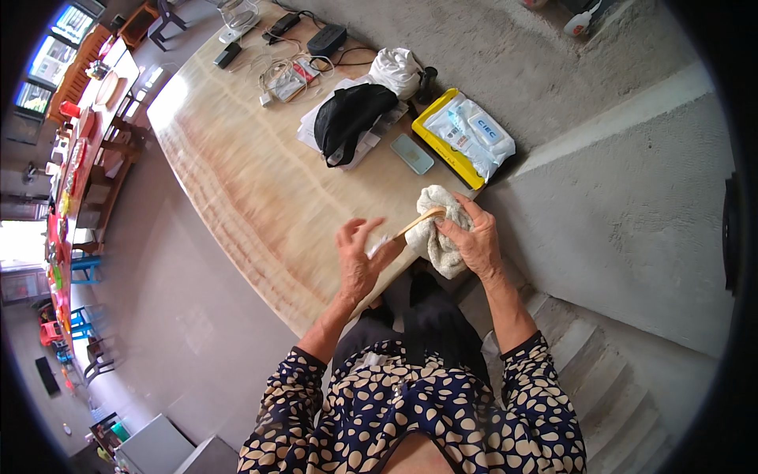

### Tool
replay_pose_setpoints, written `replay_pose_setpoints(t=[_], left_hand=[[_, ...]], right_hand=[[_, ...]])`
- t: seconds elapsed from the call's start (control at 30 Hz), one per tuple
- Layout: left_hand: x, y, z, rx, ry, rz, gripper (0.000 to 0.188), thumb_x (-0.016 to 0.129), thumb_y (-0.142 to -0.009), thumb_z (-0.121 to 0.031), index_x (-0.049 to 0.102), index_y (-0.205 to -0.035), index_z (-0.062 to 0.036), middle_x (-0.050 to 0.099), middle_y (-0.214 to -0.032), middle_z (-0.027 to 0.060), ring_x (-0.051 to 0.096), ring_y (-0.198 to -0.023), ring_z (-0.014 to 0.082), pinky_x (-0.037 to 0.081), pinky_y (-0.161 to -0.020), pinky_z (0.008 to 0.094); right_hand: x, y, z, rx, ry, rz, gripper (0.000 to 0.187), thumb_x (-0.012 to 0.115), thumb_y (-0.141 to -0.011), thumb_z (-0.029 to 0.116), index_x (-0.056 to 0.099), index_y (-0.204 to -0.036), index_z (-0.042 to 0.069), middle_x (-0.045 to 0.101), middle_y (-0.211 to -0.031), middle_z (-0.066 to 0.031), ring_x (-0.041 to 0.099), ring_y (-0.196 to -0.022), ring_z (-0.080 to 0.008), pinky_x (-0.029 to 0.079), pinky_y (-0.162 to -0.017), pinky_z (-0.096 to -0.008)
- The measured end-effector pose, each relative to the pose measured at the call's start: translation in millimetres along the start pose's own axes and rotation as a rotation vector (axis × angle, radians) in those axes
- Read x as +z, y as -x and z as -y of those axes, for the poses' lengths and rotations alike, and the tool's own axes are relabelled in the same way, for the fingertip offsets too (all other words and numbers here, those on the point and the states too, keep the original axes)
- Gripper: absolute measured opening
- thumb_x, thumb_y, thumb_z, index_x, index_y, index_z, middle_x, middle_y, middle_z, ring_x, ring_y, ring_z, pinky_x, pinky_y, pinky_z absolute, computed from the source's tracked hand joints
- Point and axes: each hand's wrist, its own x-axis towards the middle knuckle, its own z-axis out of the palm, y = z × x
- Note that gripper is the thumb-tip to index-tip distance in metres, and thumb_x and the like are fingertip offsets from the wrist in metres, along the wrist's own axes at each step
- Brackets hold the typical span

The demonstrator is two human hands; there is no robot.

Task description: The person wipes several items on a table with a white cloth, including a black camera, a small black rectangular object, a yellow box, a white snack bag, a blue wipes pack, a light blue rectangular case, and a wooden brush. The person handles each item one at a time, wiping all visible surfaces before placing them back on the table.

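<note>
My right hand grips a bundle of cream knitted cloth, with the thumb pressed on its front; it looks like rolled knit work gloves. From the bundle a narrow tan band runs taut to my left hand. The band's end meets the left thumb, while the index and middle fingers stand apart and slightly blurred. Something small and white shows between that thumb and the fingers; I cannot make out what it is. Both hands are above the near edge of the wooden table.
Beyond my right hand, a yellow tray holds a white wipes packet. A phone, black pouch, white cloth bundle and tangled cables lie across the table. Concrete steps descend at right.
</note>
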Motion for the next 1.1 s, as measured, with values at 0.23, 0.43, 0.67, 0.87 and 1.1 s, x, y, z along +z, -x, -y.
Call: replay_pose_setpoints(t=[0.23,0.43,0.67,0.87,1.1], left_hand=[[24.2,-19.4,-17.3,-1.003,1.174,0.504,0.052,0.044,-0.096,-0.051,0.057,-0.113,-0.0035,0.064,-0.092,0.0063,0.060,-0.081,0.0165,0.051,-0.070,0.0352],[55.2,-36.3,10.8,-0.962,1.640,0.287,0.044,0.047,-0.098,-0.036,0.046,-0.129,-0.0055,0.059,-0.100,0.0052,0.060,-0.085,0.0200,0.054,-0.074,0.0369],[20.1,-39.8,-5.1,-0.790,1.530,0.276,0.039,0.044,-0.099,-0.031,0.046,-0.130,-0.0069,0.056,-0.098,0.0033,0.055,-0.080,0.0128,0.051,-0.069,0.0300],[35.4,-14.8,-17.3,-0.915,1.540,0.209,0.045,0.042,-0.099,-0.041,0.052,-0.125,-0.0057,0.062,-0.115,0.0079,0.061,-0.101,0.0199,0.050,-0.089,0.0362],[28.9,-5.2,-5.7,-1.007,1.528,0.174,0.044,0.040,-0.100,-0.043,0.052,-0.126,-0.0103,0.062,-0.113,0.0080,0.060,-0.101,0.0216,0.050,-0.090,0.0375]], right_hand=[[17.5,2.8,-10.3,-0.488,0.523,-0.169,0.046,0.074,-0.076,0.012,0.058,-0.118,0.001,0.059,-0.101,-0.0188,0.060,-0.089,-0.0361,0.050,-0.077,-0.0412],[28.4,25.6,-12.7,-0.637,0.588,0.089,0.046,0.078,-0.068,0.011,0.064,-0.112,0.007,0.057,-0.104,-0.0162,0.059,-0.090,-0.0334,0.052,-0.076,-0.0402],[23.0,8.6,6.8,-0.423,0.521,-0.028,0.045,0.072,-0.076,0.010,0.058,-0.118,0.000,0.055,-0.108,-0.0172,0.060,-0.093,-0.0323,0.052,-0.078,-0.0384],[51.5,-18.4,-1.8,-0.311,0.689,0.048,0.044,0.069,-0.079,0.019,0.059,-0.121,0.010,0.053,-0.110,-0.0140,0.059,-0.098,-0.0338,0.052,-0.080,-0.0406],[62.2,16.8,-4.1,-0.336,0.715,0.238,0.054,0.069,-0.073,0.007,0.058,-0.126,0.012,0.051,-0.109,-0.0152,0.058,-0.096,-0.0362,0.050,-0.082,-0.0417]])
